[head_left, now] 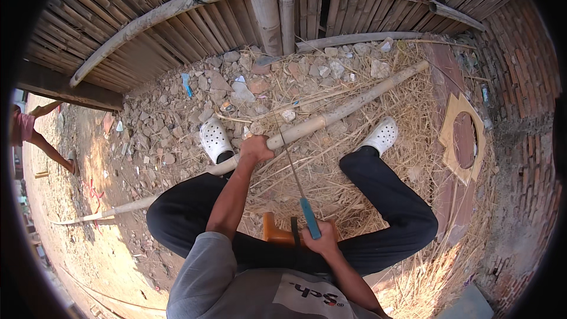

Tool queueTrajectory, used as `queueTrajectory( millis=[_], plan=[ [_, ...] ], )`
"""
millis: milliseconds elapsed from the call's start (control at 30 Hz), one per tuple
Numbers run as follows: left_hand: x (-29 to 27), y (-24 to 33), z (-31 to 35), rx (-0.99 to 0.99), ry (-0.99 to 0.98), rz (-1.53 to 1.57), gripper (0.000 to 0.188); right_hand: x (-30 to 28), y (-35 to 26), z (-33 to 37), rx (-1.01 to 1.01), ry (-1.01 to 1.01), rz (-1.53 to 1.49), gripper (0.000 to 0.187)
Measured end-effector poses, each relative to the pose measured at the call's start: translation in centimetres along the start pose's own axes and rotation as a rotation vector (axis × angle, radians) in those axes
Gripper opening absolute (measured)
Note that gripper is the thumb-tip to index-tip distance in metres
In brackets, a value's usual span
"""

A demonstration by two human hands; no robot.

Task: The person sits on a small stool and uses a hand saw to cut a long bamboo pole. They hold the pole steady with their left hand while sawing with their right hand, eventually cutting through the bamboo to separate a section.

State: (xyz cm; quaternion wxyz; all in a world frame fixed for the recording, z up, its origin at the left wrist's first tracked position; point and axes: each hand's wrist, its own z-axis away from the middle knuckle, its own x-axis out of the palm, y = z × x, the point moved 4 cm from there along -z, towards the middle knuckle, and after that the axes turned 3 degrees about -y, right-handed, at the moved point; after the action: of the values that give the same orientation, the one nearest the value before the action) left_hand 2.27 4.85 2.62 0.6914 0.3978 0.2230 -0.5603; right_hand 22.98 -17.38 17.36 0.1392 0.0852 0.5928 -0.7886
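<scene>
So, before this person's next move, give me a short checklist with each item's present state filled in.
1. Left hand steadying the bamboo pole: ok, it grips the pole just left of the blade.
2. Right hand on the blue handle: ok, closed around it.
3. Blade lined up across the pole: ok, it crosses it in this view.
4. Blade touching the pole: cannot tell from this overhead angle.
5. White clogs away from the blade: ok, one on either side.
</scene>
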Motion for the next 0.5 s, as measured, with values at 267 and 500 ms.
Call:
queueTrajectory(
  millis=[267, 500],
  plan=[
    [0.5, 1.2, 1.2, -0.049, 0.0, -0.042, 0.042, 2.6, 1.1, -6.8, 0.122, -0.004, -0.023, 0.021],
    [1.2, 0.7, 1.8, -0.015, -0.008, -0.027, 0.045, 0.9, 2.5, -1.3, 0.074, 0.002, -0.068, 0.018]
  ],
)
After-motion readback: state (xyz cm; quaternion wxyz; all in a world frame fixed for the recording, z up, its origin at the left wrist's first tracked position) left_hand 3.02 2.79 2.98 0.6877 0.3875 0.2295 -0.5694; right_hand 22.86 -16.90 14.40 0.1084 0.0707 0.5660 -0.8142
